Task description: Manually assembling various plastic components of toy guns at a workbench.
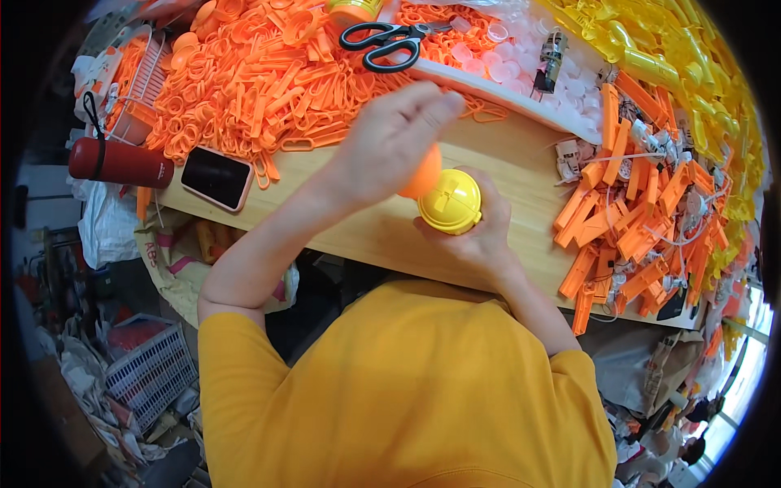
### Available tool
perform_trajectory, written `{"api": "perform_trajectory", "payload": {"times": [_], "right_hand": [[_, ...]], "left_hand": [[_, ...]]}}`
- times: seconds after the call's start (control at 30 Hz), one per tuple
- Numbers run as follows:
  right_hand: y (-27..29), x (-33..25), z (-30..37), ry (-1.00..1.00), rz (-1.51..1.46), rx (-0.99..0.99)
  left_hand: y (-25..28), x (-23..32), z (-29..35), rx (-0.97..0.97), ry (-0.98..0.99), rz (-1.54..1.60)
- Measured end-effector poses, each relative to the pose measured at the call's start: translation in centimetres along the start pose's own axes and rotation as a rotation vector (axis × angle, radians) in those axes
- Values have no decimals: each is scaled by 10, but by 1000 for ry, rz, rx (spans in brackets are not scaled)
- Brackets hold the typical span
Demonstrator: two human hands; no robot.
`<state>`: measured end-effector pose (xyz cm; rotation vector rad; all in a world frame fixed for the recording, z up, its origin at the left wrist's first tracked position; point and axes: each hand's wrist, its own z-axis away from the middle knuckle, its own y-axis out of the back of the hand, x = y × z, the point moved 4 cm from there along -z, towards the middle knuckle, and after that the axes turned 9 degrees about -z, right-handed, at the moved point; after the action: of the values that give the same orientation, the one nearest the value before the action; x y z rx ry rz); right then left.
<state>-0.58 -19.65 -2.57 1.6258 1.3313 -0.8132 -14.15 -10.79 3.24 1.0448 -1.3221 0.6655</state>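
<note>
My right hand (482,234) grips a round yellow plastic part (450,202) with a ribbed, cross-marked face, just above the wooden table (358,220). My left hand (389,142) is curled over an orange plastic piece (423,177) and presses it against the yellow part's upper left side. Most of the orange piece is hidden under my fingers. Both forearms come up from my yellow shirt at the bottom.
A heap of orange plastic loops and strips (260,81) covers the far left, with black scissors (386,42) on it. A phone (215,177) and a red bottle (122,161) lie at the left edge. Orange bars with wired parts (643,211) pile at right; yellow parts (651,49) lie beyond.
</note>
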Motion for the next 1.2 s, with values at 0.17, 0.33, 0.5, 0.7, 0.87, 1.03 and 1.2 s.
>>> {"api": "perform_trajectory", "payload": {"times": [0.17, 0.33, 0.5, 0.7, 0.87, 1.03, 1.2], "right_hand": [[-1, -2, 0, -49, -78, 46], [-2, 5, 3, -21, -96, 30], [-1, -1, 1, 56, -62, 30], [-11, -6, 4, 248, 51, -21], [-20, -13, 2, 322, 99, -39], [-26, -19, -2, 361, 161, -108], [-27, -14, -4, 199, 143, -85]], "left_hand": [[-41, 9, 8, -46, -253, -338], [-53, 1, 4, -7, -420, -439], [-57, 3, 7, -12, -332, -396], [-49, 4, 22, -174, -357, -501], [-37, -2, 36, -28, -421, -368], [-25, -9, 49, 3, -387, -421], [14, -20, 28, 221, -384, -398]]}}
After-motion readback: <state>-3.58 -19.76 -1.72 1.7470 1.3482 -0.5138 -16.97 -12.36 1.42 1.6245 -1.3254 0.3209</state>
